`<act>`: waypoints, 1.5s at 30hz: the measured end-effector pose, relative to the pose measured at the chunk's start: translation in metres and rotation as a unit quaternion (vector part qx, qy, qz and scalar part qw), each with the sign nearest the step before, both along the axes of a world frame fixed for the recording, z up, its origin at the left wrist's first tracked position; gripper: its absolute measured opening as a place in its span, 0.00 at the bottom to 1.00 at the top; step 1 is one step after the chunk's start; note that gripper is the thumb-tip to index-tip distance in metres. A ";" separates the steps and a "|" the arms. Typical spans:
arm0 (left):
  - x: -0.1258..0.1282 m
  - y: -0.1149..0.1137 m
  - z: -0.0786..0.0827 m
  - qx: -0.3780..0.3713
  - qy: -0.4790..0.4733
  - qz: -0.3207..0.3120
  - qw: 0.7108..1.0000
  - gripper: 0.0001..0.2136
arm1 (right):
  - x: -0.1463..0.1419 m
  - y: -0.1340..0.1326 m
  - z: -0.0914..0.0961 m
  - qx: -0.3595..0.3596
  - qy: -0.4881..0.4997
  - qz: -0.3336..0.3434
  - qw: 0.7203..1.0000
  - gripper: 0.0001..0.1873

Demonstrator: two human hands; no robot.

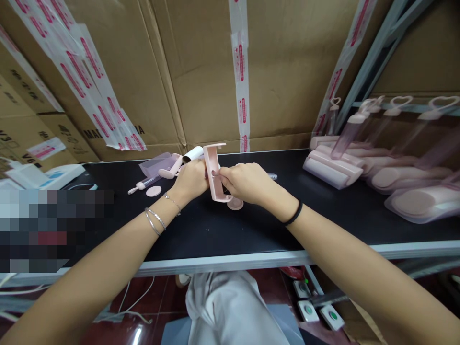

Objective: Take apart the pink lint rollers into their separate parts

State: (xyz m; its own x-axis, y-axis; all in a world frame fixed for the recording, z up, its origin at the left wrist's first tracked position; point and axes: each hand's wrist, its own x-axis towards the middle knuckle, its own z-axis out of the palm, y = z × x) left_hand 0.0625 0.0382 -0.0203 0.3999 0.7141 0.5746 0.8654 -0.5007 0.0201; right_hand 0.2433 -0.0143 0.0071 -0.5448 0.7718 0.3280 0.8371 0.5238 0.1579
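Observation:
My left hand [194, 179] is closed around the left side of a pale pink lint roller housing [211, 158], holding it upright with its hollow side turned to the right. The fingertips of my right hand [247, 181] are pressed together inside the housing, near a small hole at its middle. Whatever they pinch is hidden. Below the housing lies a round pink piece [235, 205]. Behind my left hand are a white paper roll [193, 153], a pink curved part [170, 168] and a translucent purple cover [154, 164]. A clear handle [147, 182] and a pink disc [154, 191] lie nearby.
Several pink lint rollers [334, 165] with hook handles stand at the right of the black table [223, 239]. A white power strip [61, 177] sits at the left. Large cardboard boxes [201, 72] rise behind. Switches with green buttons [308, 310] are below the table's edge.

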 end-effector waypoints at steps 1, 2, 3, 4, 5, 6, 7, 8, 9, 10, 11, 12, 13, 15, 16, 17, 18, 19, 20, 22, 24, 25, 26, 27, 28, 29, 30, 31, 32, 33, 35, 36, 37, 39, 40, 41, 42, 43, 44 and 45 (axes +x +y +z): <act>0.000 0.000 0.000 0.008 0.001 -0.003 1.000 0.06 | 0.000 0.000 0.000 0.002 -0.002 0.001 1.000 0.18; 0.001 0.000 0.000 0.017 0.003 -0.012 1.000 0.05 | 0.000 0.000 -0.001 0.003 -0.004 0.003 1.000 0.17; 0.001 0.000 -0.001 0.027 0.004 -0.025 0.999 0.04 | 0.000 0.000 -0.001 0.004 -0.007 0.005 1.000 0.17; 0.001 0.001 -0.001 0.034 0.003 -0.040 0.999 0.04 | 0.000 0.000 -0.002 0.005 -0.010 0.008 1.000 0.16; 0.002 0.001 -0.001 0.039 0.000 -0.055 0.998 0.05 | 0.000 0.000 -0.003 0.006 -0.014 0.011 1.000 0.16; 0.002 0.001 -0.001 0.039 -0.003 -0.068 0.997 0.05 | 0.000 0.000 -0.004 0.006 -0.017 0.016 1.000 0.15; 0.002 0.001 -0.002 0.036 -0.005 -0.077 0.996 0.06 | 0.000 0.001 -0.005 0.007 -0.019 0.020 1.000 0.15; 0.002 0.000 -0.002 0.030 -0.006 -0.080 0.996 0.06 | 0.000 0.001 -0.006 0.008 -0.021 0.024 0.999 0.14; 0.002 0.000 -0.003 0.022 -0.002 -0.078 0.997 0.06 | 0.000 0.001 -0.007 0.008 -0.023 0.027 0.999 0.14; 0.002 -0.001 -0.004 0.016 0.008 -0.072 0.997 0.05 | 0.000 0.001 -0.008 0.007 -0.026 0.030 0.999 0.13; 0.002 -0.002 -0.004 0.011 0.024 -0.062 0.998 0.05 | 0.000 0.001 -0.009 0.005 -0.029 0.033 0.999 0.13; 0.002 -0.003 -0.004 0.007 0.046 -0.050 0.998 0.05 | 0.000 0.001 -0.009 0.003 -0.034 0.035 0.999 0.13; 0.002 -0.005 -0.004 0.005 0.070 -0.038 0.997 0.05 | 0.000 0.001 -0.010 -0.001 -0.039 0.039 0.998 0.13; 0.003 -0.008 -0.004 0.005 0.120 -0.016 0.993 0.06 | 0.000 0.001 -0.010 -0.008 -0.045 0.045 0.998 0.14; 0.004 -0.010 -0.003 0.005 0.140 -0.006 0.990 0.06 | 0.000 0.000 -0.010 -0.010 -0.046 0.047 0.998 0.15; 0.004 -0.011 -0.002 0.005 0.156 0.003 0.988 0.07 | 0.001 0.000 -0.009 -0.012 -0.046 0.048 0.998 0.15; 0.006 -0.012 -0.002 0.005 0.168 0.011 0.986 0.08 | 0.001 0.000 -0.009 -0.012 -0.046 0.048 0.998 0.15; 0.007 -0.013 -0.001 0.005 0.177 0.019 0.984 0.08 | 0.001 0.000 -0.008 -0.012 -0.045 0.048 0.998 0.15; 0.008 -0.014 0.000 0.003 0.185 0.025 0.982 0.08 | 0.002 -0.001 -0.008 -0.010 -0.044 0.049 0.998 0.15; 0.010 -0.015 0.001 -0.004 0.193 0.031 0.981 0.09 | 0.003 -0.001 -0.006 -0.005 -0.042 0.048 0.998 0.15; 0.011 -0.016 0.002 -0.011 0.197 0.034 0.980 0.10 | 0.003 -0.003 -0.005 -0.003 -0.042 0.043 0.998 0.15; 0.012 -0.017 0.003 -0.013 0.198 0.036 0.980 0.10 | 0.004 -0.003 -0.004 -0.003 -0.044 0.041 0.998 0.15; 0.013 -0.017 0.003 -0.017 0.199 0.041 0.979 0.11 | 0.004 -0.004 -0.004 -0.005 -0.047 0.040 0.998 0.15; 0.013 -0.018 0.004 -0.020 0.200 0.045 0.979 0.11 | 0.004 -0.004 -0.003 -0.006 -0.049 0.039 0.998 0.15; 0.014 -0.019 0.004 -0.025 0.201 0.049 0.978 0.11 | 0.004 -0.004 -0.003 -0.006 -0.050 0.039 0.998 0.15; 0.014 -0.020 0.005 -0.032 0.202 0.051 0.977 0.11 | 0.004 -0.005 -0.002 -0.006 -0.051 0.039 0.998 0.15; 0.015 -0.020 0.005 -0.039 0.202 0.052 0.977 0.12 | 0.004 -0.005 -0.002 -0.005 -0.051 0.039 0.998 0.15; 0.015 -0.021 0.005 -0.044 0.200 0.052 0.977 0.12 | 0.004 -0.005 -0.002 -0.003 -0.051 0.039 0.998 0.15; 0.015 -0.021 0.006 -0.047 0.198 0.051 0.978 0.12 | 0.004 -0.006 -0.002 -0.002 -0.051 0.039 0.998 0.15; 0.016 -0.022 0.006 -0.049 0.196 0.049 0.978 0.12 | 0.004 -0.006 -0.002 0.000 -0.050 0.040 0.998 0.15; 0.016 -0.022 0.006 -0.051 0.193 0.047 0.979 0.13 | 0.004 -0.007 -0.002 0.002 -0.046 0.040 0.998 0.15; 0.016 -0.022 0.006 -0.052 0.193 0.046 0.979 0.13 | 0.004 -0.007 -0.002 0.002 -0.045 0.039 0.998 0.15; 0.016 -0.022 0.006 -0.053 0.194 0.048 0.978 0.13 | 0.004 -0.007 -0.002 0.002 -0.043 0.037 0.998 0.15; 0.016 -0.021 0.006 -0.054 0.196 0.052 0.978 0.13 | 0.003 -0.008 -0.002 -0.001 -0.041 0.034 0.999 0.16; 0.016 -0.021 0.007 -0.052 0.197 0.053 0.978 0.13 | 0.003 -0.008 -0.002 -0.004 -0.039 0.032 0.999 0.16; 0.016 -0.021 0.007 -0.047 0.197 0.054 0.978 0.13 | 0.002 -0.008 -0.002 -0.006 -0.038 0.030 0.999 0.16; 0.016 -0.020 0.007 -0.041 0.199 0.053 0.978 0.12 | 0.002 -0.009 -0.001 -0.008 -0.037 0.028 0.999 0.16; 0.016 -0.020 0.007 -0.035 0.200 0.052 0.978 0.12 | 0.001 -0.009 -0.001 -0.009 -0.036 0.026 0.999 0.17; 0.016 -0.020 0.007 -0.030 0.202 0.053 0.977 0.12 | 0.001 -0.009 -0.001 -0.010 -0.036 0.025 0.999 0.17; 0.017 -0.020 0.007 -0.027 0.204 0.055 0.977 0.12 | 0.001 -0.009 -0.001 -0.010 -0.036 0.025 0.999 0.17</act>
State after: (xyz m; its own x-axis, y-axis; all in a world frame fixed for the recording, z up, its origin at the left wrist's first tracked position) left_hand 0.0792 0.0184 -0.0132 0.5073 0.7903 0.3436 0.8552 -0.4126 -0.3137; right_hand 0.2447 -0.0234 0.0065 -0.6039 0.7497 0.2706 0.7971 0.5678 0.2057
